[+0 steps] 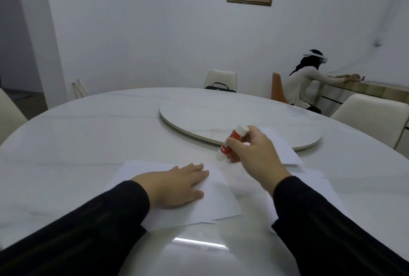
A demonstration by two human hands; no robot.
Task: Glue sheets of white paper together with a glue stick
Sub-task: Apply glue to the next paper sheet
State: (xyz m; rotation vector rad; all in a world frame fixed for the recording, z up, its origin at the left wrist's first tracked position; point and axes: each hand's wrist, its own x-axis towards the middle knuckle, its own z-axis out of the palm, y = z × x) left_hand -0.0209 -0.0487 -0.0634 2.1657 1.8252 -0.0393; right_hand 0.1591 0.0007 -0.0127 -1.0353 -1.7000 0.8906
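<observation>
A small stack of white paper sheets (218,200) lies on the table in front of me. My left hand (177,187) rests flat on it, palm down, fingers together. My right hand (254,154) grips a red and white glue stick (231,142), tilted, its lower end hanging just above the table beyond the stack's far right corner. More white sheets (285,149) lie to the right, partly under my right arm, one reaching up to the turntable.
The round white marble table (88,134) carries a large round turntable (232,118) at its middle. Cream chairs (221,79) stand around it, one with a black bag (220,87). A person (307,81) with a headset sits at a counter at the back right.
</observation>
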